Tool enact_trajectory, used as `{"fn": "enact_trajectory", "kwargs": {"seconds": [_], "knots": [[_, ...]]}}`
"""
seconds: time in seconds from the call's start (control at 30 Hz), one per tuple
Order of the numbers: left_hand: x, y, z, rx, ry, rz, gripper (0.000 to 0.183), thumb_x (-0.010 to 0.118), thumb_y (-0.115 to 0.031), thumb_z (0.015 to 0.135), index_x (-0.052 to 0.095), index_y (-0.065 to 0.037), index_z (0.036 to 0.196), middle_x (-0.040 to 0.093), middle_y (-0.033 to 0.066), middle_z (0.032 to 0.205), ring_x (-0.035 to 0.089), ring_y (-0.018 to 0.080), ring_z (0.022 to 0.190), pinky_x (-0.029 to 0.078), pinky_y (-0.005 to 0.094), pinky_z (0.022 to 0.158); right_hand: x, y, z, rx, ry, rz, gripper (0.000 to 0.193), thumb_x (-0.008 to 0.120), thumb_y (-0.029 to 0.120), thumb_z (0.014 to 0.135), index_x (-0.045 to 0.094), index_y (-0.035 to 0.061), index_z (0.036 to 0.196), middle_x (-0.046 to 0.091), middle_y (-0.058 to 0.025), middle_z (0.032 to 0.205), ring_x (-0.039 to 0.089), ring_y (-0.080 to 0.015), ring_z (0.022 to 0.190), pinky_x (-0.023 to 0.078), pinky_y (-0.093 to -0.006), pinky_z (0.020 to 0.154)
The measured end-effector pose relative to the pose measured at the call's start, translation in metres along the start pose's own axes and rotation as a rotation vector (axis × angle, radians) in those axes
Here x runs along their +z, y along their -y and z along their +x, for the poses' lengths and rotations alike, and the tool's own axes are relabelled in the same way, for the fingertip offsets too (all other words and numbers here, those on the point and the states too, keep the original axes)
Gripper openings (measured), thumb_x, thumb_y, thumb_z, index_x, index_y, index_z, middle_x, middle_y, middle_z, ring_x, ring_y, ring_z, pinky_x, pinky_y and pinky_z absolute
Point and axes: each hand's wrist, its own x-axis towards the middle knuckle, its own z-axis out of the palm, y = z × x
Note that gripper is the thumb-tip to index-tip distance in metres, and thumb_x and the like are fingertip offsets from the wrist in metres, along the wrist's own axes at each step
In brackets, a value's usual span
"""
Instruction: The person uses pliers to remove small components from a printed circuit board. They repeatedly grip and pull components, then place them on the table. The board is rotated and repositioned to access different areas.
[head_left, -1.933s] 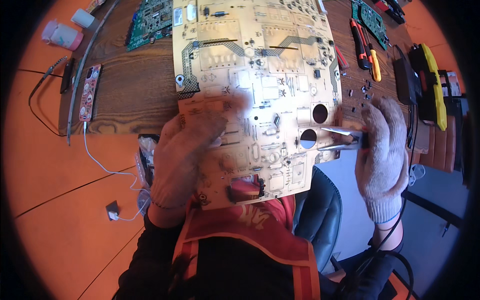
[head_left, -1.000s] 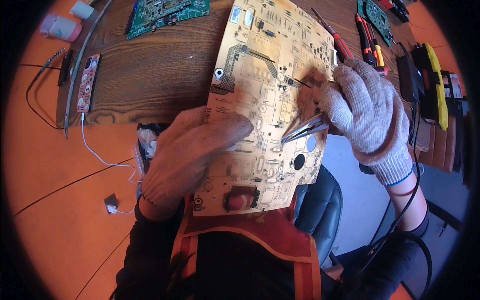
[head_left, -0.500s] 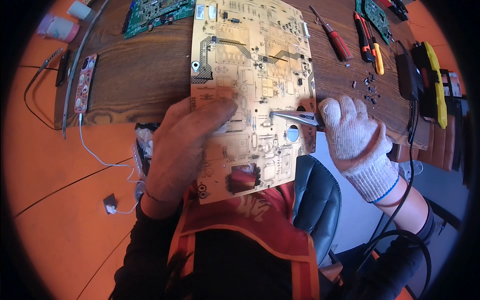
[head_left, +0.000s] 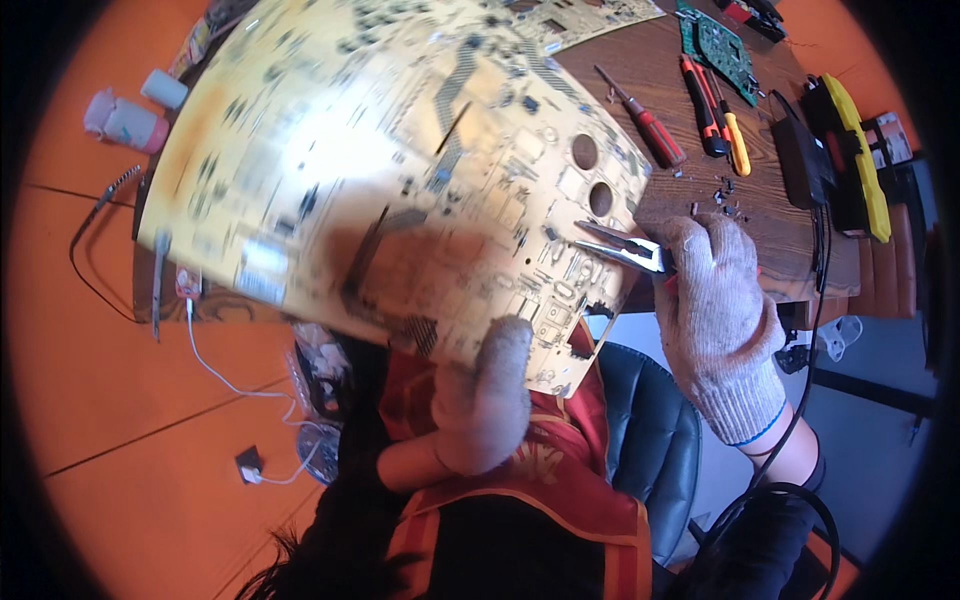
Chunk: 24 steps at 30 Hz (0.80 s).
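By the knit-gloved left hand [head_left: 488, 405], a thin, tan, component-studded board [head_left: 410, 185] is gripped near its lower edge, tilted above the lap. Tapered steel pliers [head_left: 632, 251] are gripped in the ribbed-cuffed right hand [head_left: 718, 320], over the board's right side. Beyond, a red-handled screwdriver [head_left: 652, 130] is supported by the grained wooden table [head_left: 785, 262].

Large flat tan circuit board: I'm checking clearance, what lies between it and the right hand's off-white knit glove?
The head view shows silver metal pliers held in the right hand, tips overlapping the board; contact is unclear.
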Motion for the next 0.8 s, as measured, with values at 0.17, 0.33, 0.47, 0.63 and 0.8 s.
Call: {"fn": "enact_trajectory", "kwargs": {"seconds": [0.17,0.33,0.47,0.63,0.8], "knots": [[0.009,0.016,0.002,0.226,0.019,0.073,0.039,0.056,-0.008,0.091,0.050,0.005,0.127,0.062,0.0143,0.111,0.062,0.0214,0.100,0.054,0.0298,0.082,0.002,0.014,-0.001,0.050,-0.063,0.142,0.045,0.071,0.001,0.073,0.054,0.0051,0.114,0.054,-0.0185,0.111,0.055,-0.0382,0.106,0.049,-0.0444,0.087],[0.005,0.028,0.003,0.337,-0.009,0.138,0.038,0.056,-0.007,0.090,0.052,0.006,0.126,0.062,0.0150,0.112,0.062,0.0224,0.101,0.054,0.0302,0.082,0.016,0.027,-0.001,0.058,-0.117,0.173,0.047,0.071,0.001,0.071,0.053,0.0038,0.114,0.055,-0.0194,0.109,0.056,-0.0383,0.100,0.048,-0.0445,0.083],[0.006,0.035,0.006,0.416,-0.048,0.181,0.037,0.056,-0.006,0.090,0.053,0.006,0.124,0.062,0.0156,0.112,0.062,0.0232,0.102,0.053,0.0306,0.083,0.027,0.035,-0.003,0.114,-0.111,0.202,0.048,0.070,0.001,0.070,0.053,0.0028,0.114,0.055,-0.0197,0.107,0.056,-0.0390,0.096,0.046,-0.0463,0.081],[0.007,0.041,0.010,0.494,-0.081,0.230,0.036,0.057,-0.005,0.089,0.054,0.006,0.123,0.062,0.0163,0.112,0.062,0.0242,0.102,0.053,0.0311,0.084,0.029,0.037,-0.002,0.070,-0.134,0.177,0.044,0.067,0.005,0.072,0.053,0.0038,0.113,0.054,-0.0189,0.105,0.055,-0.0382,0.096,0.047,-0.0457,0.080],[0.003,0.041,0.012,0.545,-0.084,0.270,0.035,0.057,-0.004,0.088,0.055,0.006,0.121,0.062,0.0170,0.113,0.062,0.0252,0.103,0.053,0.0316,0.084,0.026,0.037,0.000,0.041,-0.171,0.122,0.036,0.060,0.014,0.076,0.053,0.0072,0.110,0.051,-0.0163,0.099,0.054,-0.0330,0.094,0.049,-0.0421,0.074]]}}
